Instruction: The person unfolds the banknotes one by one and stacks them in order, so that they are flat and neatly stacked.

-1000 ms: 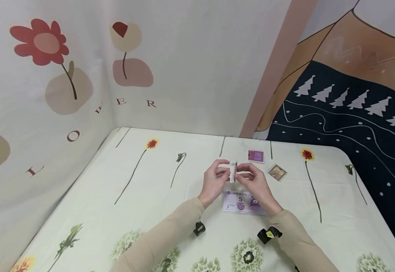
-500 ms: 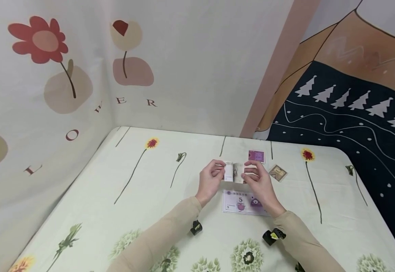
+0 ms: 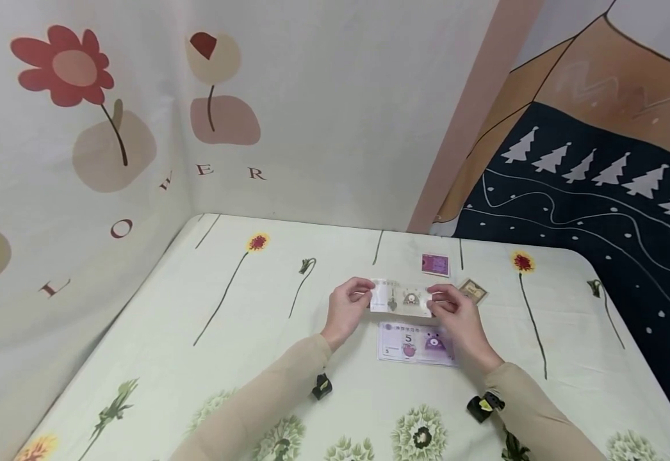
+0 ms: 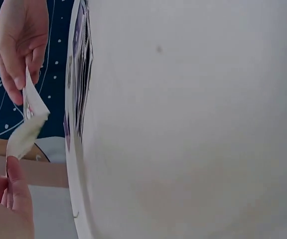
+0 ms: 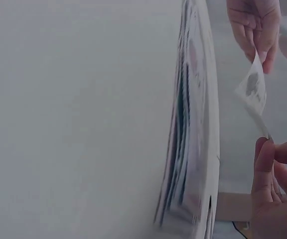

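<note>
A pale play banknote [image 3: 401, 299] with a creature printed on it is stretched out above the table. My left hand [image 3: 344, 310] pinches its left end between thumb and fingers. At the opposite end, my right hand [image 3: 460, 320] pinches it the same way. Both wrist views show the note bent across its middle, with the held note [image 4: 26, 137] angled between the two hands. Just below it in the head view lies a stack of purple play banknotes [image 3: 392, 352] marked 5. Edges of several notes [image 5: 181, 134] fan slightly apart in the right wrist view.
Behind my right hand lie a small folded purple note [image 3: 435, 264] and a folded brown note [image 3: 473, 291], partly covered by my fingers. The flower-printed tablecloth [image 3: 289, 358] meets a hanging fabric wall [image 3: 323, 128] at the back.
The note was folded narrow between my fingers; it has been spread open lengthwise. My hands have drawn apart, left hand leftward and right hand rightward. The stack stays where it was.
</note>
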A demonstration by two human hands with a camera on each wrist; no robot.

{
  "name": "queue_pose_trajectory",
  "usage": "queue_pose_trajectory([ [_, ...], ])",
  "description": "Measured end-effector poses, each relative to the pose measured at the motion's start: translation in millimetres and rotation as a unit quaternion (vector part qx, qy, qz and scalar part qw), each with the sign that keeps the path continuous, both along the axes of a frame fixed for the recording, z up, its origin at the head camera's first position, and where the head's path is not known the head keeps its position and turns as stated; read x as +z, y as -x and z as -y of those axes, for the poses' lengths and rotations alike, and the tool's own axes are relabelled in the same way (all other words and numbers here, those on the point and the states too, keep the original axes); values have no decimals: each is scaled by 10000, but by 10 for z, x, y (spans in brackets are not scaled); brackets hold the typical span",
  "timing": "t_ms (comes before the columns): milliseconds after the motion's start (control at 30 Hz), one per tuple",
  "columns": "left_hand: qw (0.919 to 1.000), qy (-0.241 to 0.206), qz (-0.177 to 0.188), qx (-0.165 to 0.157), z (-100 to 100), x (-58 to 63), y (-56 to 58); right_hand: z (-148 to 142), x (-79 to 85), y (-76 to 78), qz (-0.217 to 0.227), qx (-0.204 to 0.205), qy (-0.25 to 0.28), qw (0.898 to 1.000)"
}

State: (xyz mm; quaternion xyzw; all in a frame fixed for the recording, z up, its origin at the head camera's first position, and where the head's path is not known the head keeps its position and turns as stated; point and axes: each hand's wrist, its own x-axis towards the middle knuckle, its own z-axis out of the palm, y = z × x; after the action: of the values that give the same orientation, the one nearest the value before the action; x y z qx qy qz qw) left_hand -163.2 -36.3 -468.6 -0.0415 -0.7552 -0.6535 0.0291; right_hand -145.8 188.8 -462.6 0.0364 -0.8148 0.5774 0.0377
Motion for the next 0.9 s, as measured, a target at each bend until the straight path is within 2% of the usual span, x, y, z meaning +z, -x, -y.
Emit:
queue_pose_trajectory([
  [133, 9992, 361, 157, -93, 47, 5, -1, -126, 0, -29, -2, 155, -213, 9997],
  [367, 9963, 756, 240, -332, 68, 30, -18, -238, 10, -32, 243, 601, 142, 9978],
  [533, 9955, 826, 301, -339, 41, 35, -44, -286, 14, -36, 412, 598, 86, 9973],
  [900, 9940, 676, 587, -623, -37, 19, -117, -441, -2, -169, 267, 734, -230, 9967],
])
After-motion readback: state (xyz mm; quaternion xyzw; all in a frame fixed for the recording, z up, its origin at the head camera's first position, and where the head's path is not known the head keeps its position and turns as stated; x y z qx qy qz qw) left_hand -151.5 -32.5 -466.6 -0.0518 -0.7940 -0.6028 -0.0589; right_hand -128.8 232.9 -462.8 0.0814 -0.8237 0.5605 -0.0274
